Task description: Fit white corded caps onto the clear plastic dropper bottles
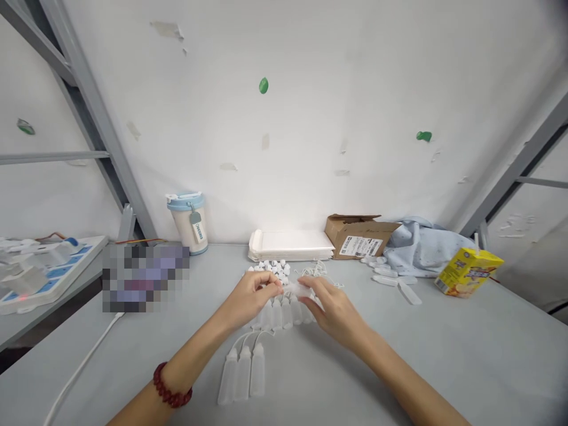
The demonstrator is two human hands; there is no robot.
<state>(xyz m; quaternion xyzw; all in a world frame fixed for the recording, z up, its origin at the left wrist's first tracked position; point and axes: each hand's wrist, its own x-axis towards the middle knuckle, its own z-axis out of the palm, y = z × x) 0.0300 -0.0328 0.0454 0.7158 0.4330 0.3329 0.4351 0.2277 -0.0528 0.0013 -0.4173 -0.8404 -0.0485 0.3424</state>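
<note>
My right hand [332,307] holds a small translucent plastic bottle [302,290] sideways between thumb and fingers, its neck pointing left. My left hand [255,296] is closed in a pinch at that neck; what sits between its fingertips is too small to make out. Under the hands lies a row of similar bottles [277,315], partly covered by them. Closer to me, three bottles [242,376] lie side by side with thin bent tubes coming out of their tops. Behind the left hand is a pile of small white caps [278,269], and to its right a heap of thin white tubes [317,271].
At the back stand a white stack of flat packs [293,244], an open cardboard box [359,239] and a tumbler [189,225]. Right are loose bottles [408,293], a blue cloth [415,245] and a yellow drink carton [468,273]. A cable [84,367] and power strip [57,278] lie left.
</note>
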